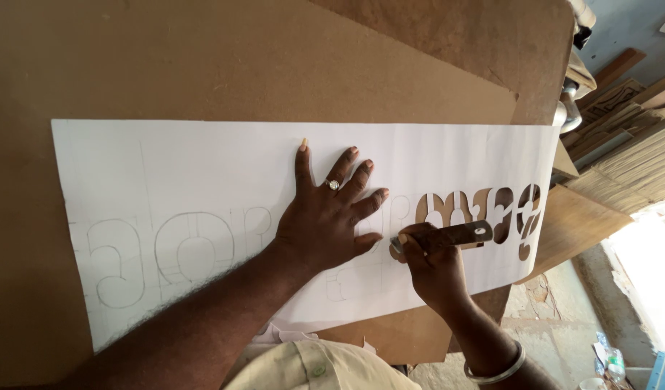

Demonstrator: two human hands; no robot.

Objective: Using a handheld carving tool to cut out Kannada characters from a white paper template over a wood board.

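Note:
A long white paper sheet (202, 155) lies on a brown board (202, 58). Pencilled letter outlines cover its left part, and several cut-out shapes (491, 209) show brown at the right. My left hand (329, 213), with a ring on one finger, presses flat on the paper with its fingers spread. My right hand (430, 263) grips a metal cutting knife (448, 236), its tip on the paper just left of the cut-outs and close to my left thumb. A metal bangle (502, 368) circles my right wrist.
Wooden strips and planks (625, 130) are stacked at the right beyond the board's edge. A smaller wooden board (574, 217) juts out below the paper's right end. A rough floor (563, 318) with small items lies at the lower right.

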